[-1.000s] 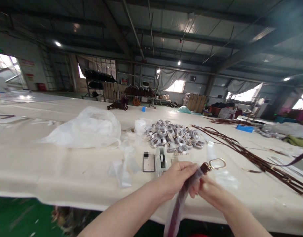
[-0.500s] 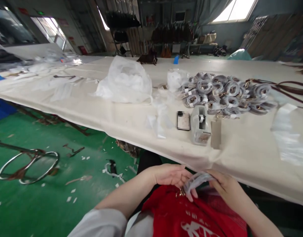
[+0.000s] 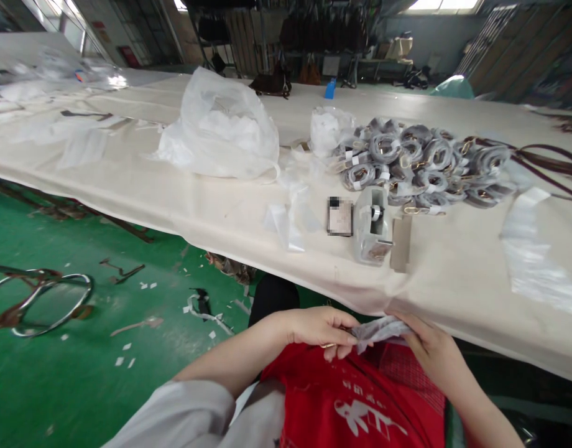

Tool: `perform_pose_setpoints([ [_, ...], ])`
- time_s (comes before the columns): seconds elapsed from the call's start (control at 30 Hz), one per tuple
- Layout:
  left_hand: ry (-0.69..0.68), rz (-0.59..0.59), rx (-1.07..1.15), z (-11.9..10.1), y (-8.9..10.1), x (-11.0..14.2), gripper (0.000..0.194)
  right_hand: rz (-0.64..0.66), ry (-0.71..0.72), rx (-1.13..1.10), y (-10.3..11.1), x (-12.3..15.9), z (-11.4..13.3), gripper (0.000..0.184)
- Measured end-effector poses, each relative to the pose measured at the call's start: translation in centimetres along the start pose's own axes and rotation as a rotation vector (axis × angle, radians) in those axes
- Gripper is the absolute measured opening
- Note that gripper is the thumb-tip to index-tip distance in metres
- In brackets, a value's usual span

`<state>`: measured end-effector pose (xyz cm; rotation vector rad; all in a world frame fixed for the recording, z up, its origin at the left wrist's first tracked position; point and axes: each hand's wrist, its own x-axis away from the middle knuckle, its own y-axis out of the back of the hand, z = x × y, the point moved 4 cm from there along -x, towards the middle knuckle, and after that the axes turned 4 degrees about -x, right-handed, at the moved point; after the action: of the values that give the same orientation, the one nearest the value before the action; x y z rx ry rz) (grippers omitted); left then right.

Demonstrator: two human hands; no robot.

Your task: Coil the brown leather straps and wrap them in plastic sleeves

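Observation:
Just in front of the table's near edge, over the red apron [image 3: 355, 398], my two hands hold a strap wrapped in clear plastic [image 3: 382, 330]. My left hand [image 3: 321, 330] pinches its left end, where a bit of gold metal hardware shows between the fingers. At the other end, my right hand [image 3: 423, 339] has its fingers closed round the strap; the fingertips are partly hidden. A pile of similar coiled, plastic-wrapped straps [image 3: 426, 162] with gold clips lies on the table ahead to the right.
On the cream-covered table [image 3: 211, 218] stand a tape dispenser [image 3: 372, 227], a small blurred-out item [image 3: 340, 218] and a flat grey-brown strip [image 3: 400, 246]. Behind are a large clear plastic bag [image 3: 225, 130] and a smaller one [image 3: 330, 130]. Plastic sleeves [image 3: 533, 249] lie at right.
My left hand has gone from open fingers under the strap's metal end to a pinch on it. The strap is now straighter and more level. The view has tilted down slightly.

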<state>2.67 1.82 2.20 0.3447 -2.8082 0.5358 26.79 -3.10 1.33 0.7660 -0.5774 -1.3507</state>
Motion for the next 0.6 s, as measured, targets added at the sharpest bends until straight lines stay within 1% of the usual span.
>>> perform_pose_setpoints([
  [0.1,-0.003,-0.002,0.049,-0.5,-0.1,-0.2,0.058,-0.002,-0.011,-0.015,-0.2,0.0,-0.4,0.034],
  [0.2,0.001,-0.018,0.175,-0.5,0.0,-0.5,0.058,0.003,-0.024,-0.012,-0.4,-0.1,-0.9,0.034],
  [0.27,0.021,0.008,0.248,-0.2,-0.2,-0.7,0.055,0.001,-0.026,-0.011,-0.5,-0.3,-1.2,0.034],
  [0.37,0.024,0.061,0.326,0.1,-0.2,-1.2,0.046,-0.025,-0.032,-0.048,-0.9,-0.8,-1.3,0.03],
  [0.43,-0.033,0.036,0.425,-0.2,0.2,-1.6,0.042,-0.029,-0.048,-0.103,-1.7,-1.1,-0.6,0.028],
  [0.5,-0.135,-0.024,0.578,-1.1,0.8,-2.1,0.038,0.009,-0.054,-0.187,-3.2,-1.6,0.6,0.029],
  [0.53,-0.203,-0.071,0.66,-1.7,1.3,-2.3,0.036,0.055,-0.049,-0.241,-4.1,-1.8,1.5,0.029],
  [0.6,-0.357,-0.229,0.785,-2.7,2.5,-2.8,0.035,0.207,-0.028,-0.361,-6.0,-2.3,3.6,0.028],
])
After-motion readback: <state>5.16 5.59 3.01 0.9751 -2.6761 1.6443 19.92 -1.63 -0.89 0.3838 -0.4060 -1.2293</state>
